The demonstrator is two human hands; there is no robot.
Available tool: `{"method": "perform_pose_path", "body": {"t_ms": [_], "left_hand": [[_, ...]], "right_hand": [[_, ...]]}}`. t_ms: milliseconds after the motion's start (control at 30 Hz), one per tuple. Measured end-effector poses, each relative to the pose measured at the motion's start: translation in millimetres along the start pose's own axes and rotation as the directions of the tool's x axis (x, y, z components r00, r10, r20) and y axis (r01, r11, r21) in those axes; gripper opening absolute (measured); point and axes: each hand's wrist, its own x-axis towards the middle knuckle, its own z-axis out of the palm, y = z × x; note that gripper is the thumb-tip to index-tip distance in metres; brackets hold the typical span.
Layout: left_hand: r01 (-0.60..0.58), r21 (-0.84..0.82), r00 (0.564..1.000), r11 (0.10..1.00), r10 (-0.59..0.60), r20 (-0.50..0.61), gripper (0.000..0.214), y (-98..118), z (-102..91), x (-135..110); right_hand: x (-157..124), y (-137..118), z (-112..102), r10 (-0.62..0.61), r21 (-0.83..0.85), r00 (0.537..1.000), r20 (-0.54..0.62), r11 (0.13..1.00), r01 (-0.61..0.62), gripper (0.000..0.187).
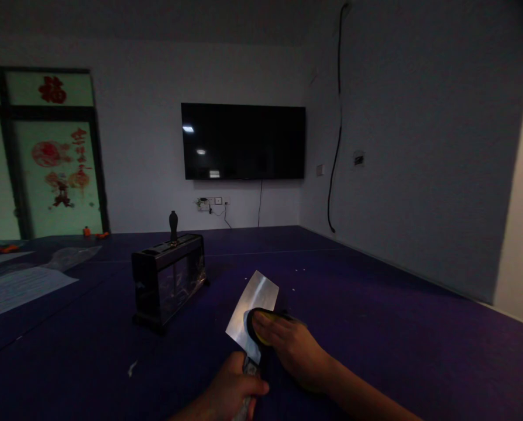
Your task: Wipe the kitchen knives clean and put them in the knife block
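My left hand (233, 389) is wrapped round the handle of a cleaver (253, 295). Its broad metal blade points up and away over the purple tabletop. Against the lower right part of that blade, my right hand (299, 351) presses a rounded black-and-yellow pad (253, 330), fingers closed over it. The pad's exact kind is unclear, and its underside is hidden. Beyond my left hand stands a dark knife block (169, 280) with clear sides; a black handle (173, 225) sticks up from its top.
The purple table (375, 327) reaches to the back wall. Printed paper (24, 292) and clear plastic film (75, 255) lie at the left, with small orange items (95, 235) farther back. White scraps (132, 368) dot the surface. A television (244, 140) hangs on the wall.
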Motion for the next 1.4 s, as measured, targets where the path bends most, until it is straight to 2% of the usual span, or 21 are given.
{"method": "perform_pose_path", "body": {"t_ms": [467,600,733,933,1133,1400], "left_hand": [[-0.079,-0.100,0.996,0.992,0.075,-0.039,0.036,-8.7,-4.5,7.1],[-0.061,-0.113,0.997,0.992,0.056,-0.050,0.037,-7.4,-6.6,7.5],[-0.026,-0.089,0.999,0.996,0.024,-0.027,0.036,-4.7,-7.2,7.0],[-0.051,-0.097,0.998,0.994,0.049,-0.025,0.033,-10.6,-8.3,10.8],[0.039,-0.075,0.999,0.996,-0.037,0.028,0.030,-8.4,-9.7,11.1],[0.022,0.034,0.998,0.999,-0.024,0.059,0.030,-10.3,-8.6,10.3]], "right_hand": [[0.2,-1.1,-1.6,-0.006,-0.014,0.998,0.063,1.000,0.007,0.047],[-1.1,-0.9,0.5,-0.019,-0.015,0.998,0.057,1.000,0.020,0.048],[-2.0,-0.4,2.9,-0.028,-0.015,0.999,0.027,0.999,0.029,0.049],[-2.3,-0.2,3.5,-0.037,-0.022,0.999,0.030,0.999,0.038,0.048],[-2.5,-0.9,3.5,-0.051,-0.021,0.998,0.037,0.998,0.051,0.050],[-1.0,-2.2,1.2,-0.095,-0.038,0.994,0.057,0.995,0.097,0.048]]}}
